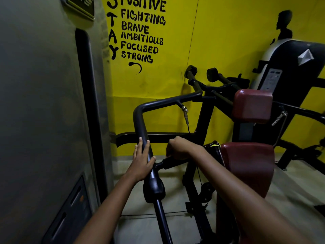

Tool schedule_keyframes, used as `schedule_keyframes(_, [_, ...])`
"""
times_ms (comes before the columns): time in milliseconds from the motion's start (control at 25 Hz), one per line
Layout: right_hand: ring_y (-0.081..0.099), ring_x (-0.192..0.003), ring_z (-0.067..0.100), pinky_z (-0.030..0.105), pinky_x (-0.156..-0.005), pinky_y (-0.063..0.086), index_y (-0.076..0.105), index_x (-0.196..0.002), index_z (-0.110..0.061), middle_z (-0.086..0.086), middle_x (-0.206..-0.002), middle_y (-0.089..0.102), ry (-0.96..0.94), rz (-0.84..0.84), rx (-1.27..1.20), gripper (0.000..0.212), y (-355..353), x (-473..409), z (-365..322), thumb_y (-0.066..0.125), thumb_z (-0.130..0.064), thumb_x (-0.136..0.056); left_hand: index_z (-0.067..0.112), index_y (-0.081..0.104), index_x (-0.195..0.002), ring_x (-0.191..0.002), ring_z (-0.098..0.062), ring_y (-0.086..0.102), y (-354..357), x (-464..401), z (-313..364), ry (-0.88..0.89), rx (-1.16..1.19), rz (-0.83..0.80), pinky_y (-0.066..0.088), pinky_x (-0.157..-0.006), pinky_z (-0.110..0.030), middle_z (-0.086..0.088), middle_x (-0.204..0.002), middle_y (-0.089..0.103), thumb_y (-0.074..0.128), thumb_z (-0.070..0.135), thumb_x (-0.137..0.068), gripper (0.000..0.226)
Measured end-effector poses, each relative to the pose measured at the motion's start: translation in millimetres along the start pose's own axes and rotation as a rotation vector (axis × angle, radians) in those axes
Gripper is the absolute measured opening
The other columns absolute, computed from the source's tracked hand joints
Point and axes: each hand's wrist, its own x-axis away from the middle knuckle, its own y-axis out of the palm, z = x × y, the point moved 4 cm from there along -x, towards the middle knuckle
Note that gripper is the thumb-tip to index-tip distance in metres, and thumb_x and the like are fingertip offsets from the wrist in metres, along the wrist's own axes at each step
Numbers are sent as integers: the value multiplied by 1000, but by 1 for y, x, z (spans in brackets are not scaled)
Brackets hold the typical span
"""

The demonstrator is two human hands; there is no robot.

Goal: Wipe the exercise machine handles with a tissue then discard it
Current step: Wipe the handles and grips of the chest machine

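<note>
Left hand [141,160] lies flat on the bar [140,127]; right hand [177,148] clenches the handle [168,163], tissue unseen, likely bunched inside; soft and tearable, so grip loosely.

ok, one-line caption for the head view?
Left hand rests flat on black machine handle bar; right hand grips short side handle; no tissue visible.
</note>
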Motion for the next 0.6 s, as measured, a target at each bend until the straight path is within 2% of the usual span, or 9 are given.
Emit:
schedule_keyframes(120, [62,-104,20,32,-88,51,69,-110,-12,8,-110,69,-44,-26,-99,23,1,2,-8,60,-18,-89,27,-3,-152,-146,-25,-15,0,0,0,-2,-15,3,11,-116,-43,4,-156,-26,41,38,-99,70])
schedule_keyframes(280, [61,-98,17,26,-74,43,70,-104,-14,6,-107,69,-19,-38,-201,19,-1,-1,-3,60,-17,-89,28,0,-152,-147,-25,-8,-2,-1,-1,1,-89,13,14,-116,-43,4,-158,-22,41,41,-98,69])
schedule_keyframes(400, [59,-94,16,27,-73,44,71,-100,-15,6,-104,67,-6,-60,-173,15,-1,-8,-5,63,-14,-87,28,2,-152,-147,-26,-4,-2,-2,-2,5,-129,16,16,-116,-44,3,-158,-20,41,43,-98,69])
schedule_keyframes(600, [62,-90,9,23,-76,47,73,-100,-12,2,-100,71,-87,-50,-210,17,-8,-6,-10,68,-11,-84,30,-1,-152,-147,-26,-6,-1,-1,-2,-3,-118,9,15,-116,-46,5,-157,-23,38,44,-99,68])
